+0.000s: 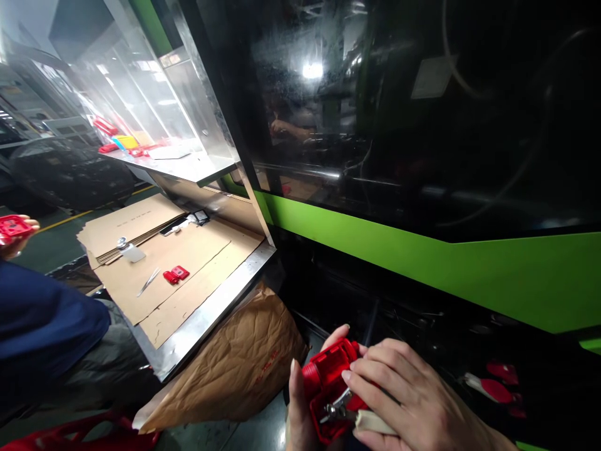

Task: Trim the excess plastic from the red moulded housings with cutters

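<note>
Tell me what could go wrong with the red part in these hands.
The right hand holds a pale-handled tool, its metal end at the red part, near the left hand: slipping might scratch or cut. Dropped, the part could miss the table, which lies off to the side.

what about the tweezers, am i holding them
No, the tweezers lie on the cardboard, while the left hand holds a red case and the right hand a pale-handled tool.
</note>
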{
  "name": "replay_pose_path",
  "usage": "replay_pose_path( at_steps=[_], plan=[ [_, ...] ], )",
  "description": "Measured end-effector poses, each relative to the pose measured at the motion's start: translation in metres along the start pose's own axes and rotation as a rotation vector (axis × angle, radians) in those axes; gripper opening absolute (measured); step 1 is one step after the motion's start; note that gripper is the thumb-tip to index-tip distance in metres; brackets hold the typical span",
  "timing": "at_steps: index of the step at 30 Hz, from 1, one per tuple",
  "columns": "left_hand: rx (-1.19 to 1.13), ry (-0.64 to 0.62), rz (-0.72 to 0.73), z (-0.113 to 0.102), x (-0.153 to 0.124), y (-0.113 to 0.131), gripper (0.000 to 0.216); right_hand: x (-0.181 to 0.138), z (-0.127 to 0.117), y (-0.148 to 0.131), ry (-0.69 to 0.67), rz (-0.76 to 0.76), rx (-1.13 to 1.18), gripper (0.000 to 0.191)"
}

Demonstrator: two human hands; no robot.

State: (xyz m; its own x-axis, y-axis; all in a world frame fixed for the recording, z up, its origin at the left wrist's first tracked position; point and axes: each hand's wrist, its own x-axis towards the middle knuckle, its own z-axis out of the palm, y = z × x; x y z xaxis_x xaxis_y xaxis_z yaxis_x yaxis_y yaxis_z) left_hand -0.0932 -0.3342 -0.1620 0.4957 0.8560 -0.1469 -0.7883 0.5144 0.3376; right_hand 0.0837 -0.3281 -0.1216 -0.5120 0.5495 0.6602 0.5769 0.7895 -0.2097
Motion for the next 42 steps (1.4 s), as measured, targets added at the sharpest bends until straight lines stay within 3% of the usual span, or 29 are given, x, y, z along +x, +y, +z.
replay_pose_path(
  at_steps=[15, 28, 42],
  plan=[
    [-0.031, -0.116, 0.038, -0.008, 0.003, -0.002, 0.081, 0.004, 0.003, -0.003, 0.011, -0.022, -0.037, 0.031],
    [-0.019, 0.006, 0.009, -0.02, 0.001, -0.004, 0.086, 0.006, 0.008, -0.003, -0.012, -0.019, -0.054, 0.037],
    [-0.101, 0.134, -0.111, -0.033, -0.002, 0.006, 0.08, -0.001, 0.03, -0.01, 0.042, 0.098, 0.004, 0.032]
  ],
)
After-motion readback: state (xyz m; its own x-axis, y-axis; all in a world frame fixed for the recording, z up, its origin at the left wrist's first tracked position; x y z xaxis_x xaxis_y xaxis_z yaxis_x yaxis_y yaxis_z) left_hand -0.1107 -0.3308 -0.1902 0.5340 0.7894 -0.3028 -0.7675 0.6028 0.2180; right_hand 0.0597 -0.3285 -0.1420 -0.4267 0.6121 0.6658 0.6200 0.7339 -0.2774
